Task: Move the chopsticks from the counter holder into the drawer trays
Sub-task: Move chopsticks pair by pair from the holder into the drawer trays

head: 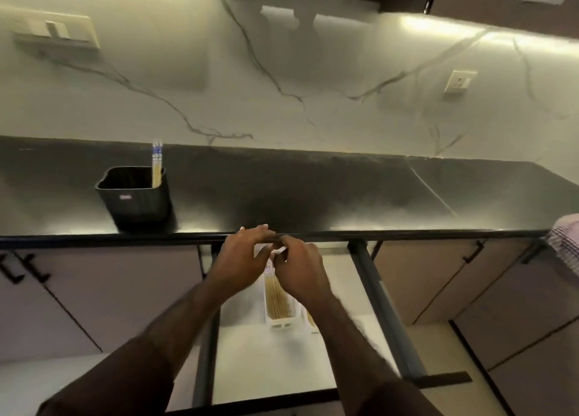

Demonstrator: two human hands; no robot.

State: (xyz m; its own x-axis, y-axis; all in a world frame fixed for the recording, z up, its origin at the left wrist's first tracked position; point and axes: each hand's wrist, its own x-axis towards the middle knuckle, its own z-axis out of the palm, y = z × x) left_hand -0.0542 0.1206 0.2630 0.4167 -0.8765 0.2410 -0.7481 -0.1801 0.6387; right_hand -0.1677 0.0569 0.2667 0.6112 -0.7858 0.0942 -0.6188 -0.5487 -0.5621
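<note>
A black ribbed holder (138,196) stands on the dark counter at the left, with a few blue-and-white wrapped chopsticks (157,161) upright in its right corner. Below the counter edge an open drawer (269,362) holds a white tray (280,321) filled with pale chopsticks (276,299); a second tray to its right is mostly hidden by my right arm. My hands meet over the tray's far end. My right hand (302,270) pinches the white top ends of the chopsticks there. My left hand (242,259) lies beside it, fingers stretched toward the counter edge.
The counter edge (407,235) runs just above my hands. A checked cloth (565,240) hangs over the counter at the far right. Closed cabinet doors with dark handles flank the drawer. Wall sockets sit on the marble backsplash.
</note>
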